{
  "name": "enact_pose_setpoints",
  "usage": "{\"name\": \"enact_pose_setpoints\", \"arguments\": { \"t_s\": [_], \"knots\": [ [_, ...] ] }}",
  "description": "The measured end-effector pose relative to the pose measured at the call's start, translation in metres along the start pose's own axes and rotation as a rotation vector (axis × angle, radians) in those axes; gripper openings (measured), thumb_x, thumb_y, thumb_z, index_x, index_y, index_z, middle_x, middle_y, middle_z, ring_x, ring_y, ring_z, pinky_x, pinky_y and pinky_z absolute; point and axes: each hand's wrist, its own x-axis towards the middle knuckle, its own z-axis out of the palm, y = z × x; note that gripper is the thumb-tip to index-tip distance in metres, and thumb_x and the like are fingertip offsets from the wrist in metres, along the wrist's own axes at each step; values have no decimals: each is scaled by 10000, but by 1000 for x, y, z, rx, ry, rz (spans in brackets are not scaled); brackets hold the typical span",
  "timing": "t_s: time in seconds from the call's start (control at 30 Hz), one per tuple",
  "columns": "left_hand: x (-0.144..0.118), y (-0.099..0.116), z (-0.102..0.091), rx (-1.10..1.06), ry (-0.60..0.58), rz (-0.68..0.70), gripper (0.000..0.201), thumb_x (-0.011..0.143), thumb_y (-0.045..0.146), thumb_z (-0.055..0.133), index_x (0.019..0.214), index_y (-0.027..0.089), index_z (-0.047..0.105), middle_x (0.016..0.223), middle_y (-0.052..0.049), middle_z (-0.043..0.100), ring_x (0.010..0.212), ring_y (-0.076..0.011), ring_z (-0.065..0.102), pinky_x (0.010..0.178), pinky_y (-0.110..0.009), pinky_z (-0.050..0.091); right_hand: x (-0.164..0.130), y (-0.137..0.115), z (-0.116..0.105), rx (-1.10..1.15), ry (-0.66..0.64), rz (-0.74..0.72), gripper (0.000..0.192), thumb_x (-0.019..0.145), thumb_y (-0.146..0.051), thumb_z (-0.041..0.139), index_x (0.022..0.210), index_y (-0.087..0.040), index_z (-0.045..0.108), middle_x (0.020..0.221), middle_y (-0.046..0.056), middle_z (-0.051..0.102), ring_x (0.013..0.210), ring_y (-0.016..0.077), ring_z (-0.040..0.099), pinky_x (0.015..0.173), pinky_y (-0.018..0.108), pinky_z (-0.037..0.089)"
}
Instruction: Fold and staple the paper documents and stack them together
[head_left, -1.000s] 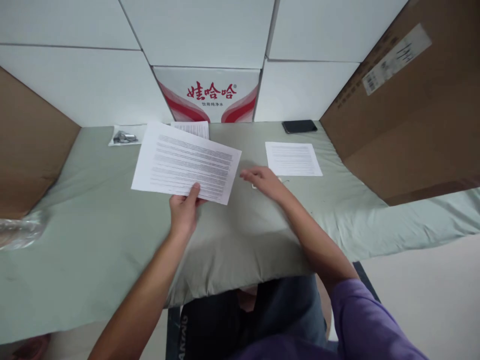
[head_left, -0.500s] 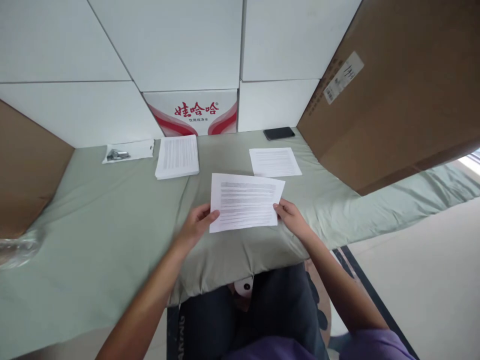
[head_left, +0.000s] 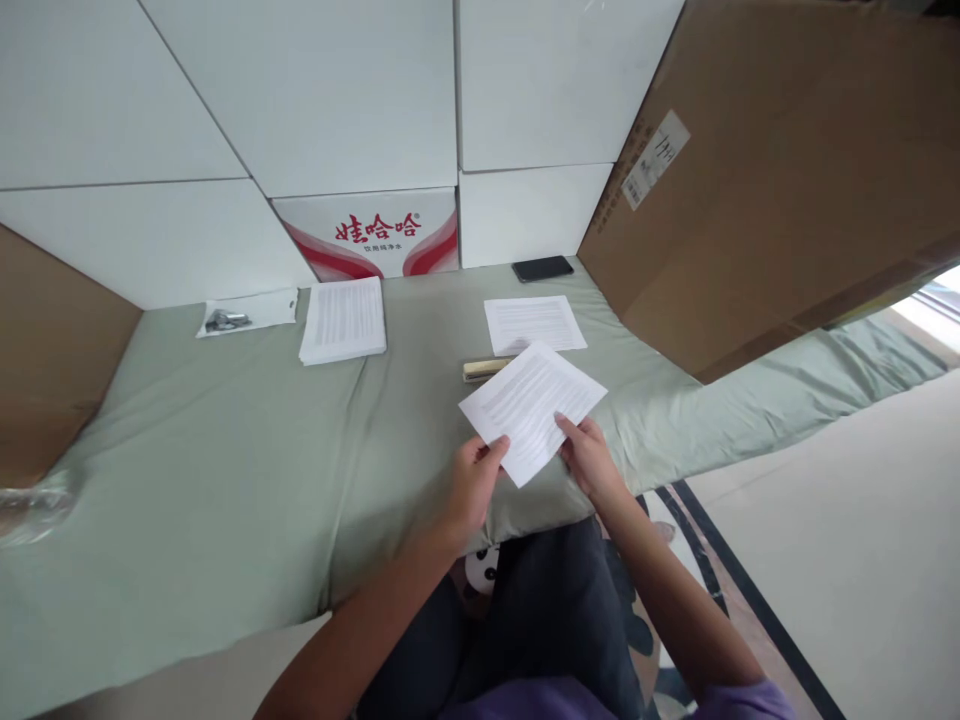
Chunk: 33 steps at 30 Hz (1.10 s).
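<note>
A printed sheet of paper [head_left: 529,405], turned at a slant, is held above the cloth by both hands; whether it is one sheet or more I cannot tell. My left hand [head_left: 480,480] pinches its lower left edge between thumb and fingers. On the lower right edge my right hand [head_left: 589,455] grips it, thumb on top. Just behind the paper lies a pale, narrow stapler-like object [head_left: 484,370], partly covered by it. Another printed sheet [head_left: 534,322] rests flat beyond that. Farther left sits a stack of printed sheets [head_left: 343,320].
A black phone [head_left: 543,268] lies at the back, by a large brown carton [head_left: 780,190]. Back left is a clear packet [head_left: 251,311] with small metal pieces. White boxes [head_left: 360,100] wall off the rear, and another carton [head_left: 56,350] stands left. Green cloth [head_left: 225,460] covers the surface.
The held paper has rotated from level to slanted and shifted right, with my left hand moving right along with it. The pale narrow object behind it has come into view.
</note>
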Motion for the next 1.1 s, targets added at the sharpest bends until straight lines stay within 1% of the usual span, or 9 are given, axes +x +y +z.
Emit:
{"name": "enact_pose_setpoints", "arguments": {
  "t_s": [0.13,0.27,0.37,0.5,0.63,0.73,0.83,0.93,1.1],
  "knots": [
    [-1,3,10,23,-117,-24,348,821,407,770,1062,157,742,1046,-136,777,900,-251,757,723,-368,630,25,-17,-17,-121,60,-114,353,773,-491,744,1022,-249,680,1065,87,765,912,296,725,828,470,605],
    [6,15,6,77,-127,-12,366,808,373,777,1110,175,710,1065,-125,784,888,-235,772,679,-319,628,81,-65,-41,-292,109,-336,425,751,-514,737,1037,-207,670,1053,105,754,942,283,711,884,451,572],
    [17,25,2,129,-139,17,353,792,377,780,1065,168,705,1038,-118,791,801,-201,769,637,-279,605,133,-103,-52,-446,164,-457,366,766,-437,699,1020,-176,671,1027,96,735,908,241,680,872,405,540],
    [43,31,2,183,-174,36,343,765,389,784,1008,162,700,960,-104,793,691,-164,741,575,-249,563,191,-133,-46,-697,134,-421,179,850,-332,584,868,-161,634,825,44,651,729,167,576,744,331,480],
    [75,30,-4,159,-113,199,340,787,443,748,961,157,688,855,-75,774,583,-125,682,521,-233,515,226,-136,-28,-891,184,-337,209,906,-303,481,746,-181,539,657,-4,494,636,143,453,651,302,416],
    [89,29,-16,138,-60,303,341,809,465,721,950,158,674,743,-34,733,504,-105,620,480,-231,473,241,-133,-16,-958,151,-316,228,900,-292,491,700,-189,530,628,0,485,653,157,452,680,312,417],
    [91,29,-26,140,-88,306,324,830,458,699,962,163,668,693,-13,707,479,-99,591,473,-234,460,250,-132,-9,-990,121,-318,185,843,-256,581,672,-188,564,659,23,548,728,182,494,771,330,430],
    [91,27,-28,165,-124,300,300,840,446,688,955,170,669,674,-4,694,483,-95,584,474,-228,447,253,-131,-3,-995,126,-319,157,783,-233,640,644,-187,581,642,22,543,752,191,496,808,334,426],
    [94,25,-27,181,-165,296,266,858,426,667,949,175,675,667,6,685,486,-93,578,475,-228,424,246,-116,-1,-850,247,-278,148,764,-251,528,647,-173,573,589,5,482,642,172,473,667,326,423]
  ]
}}
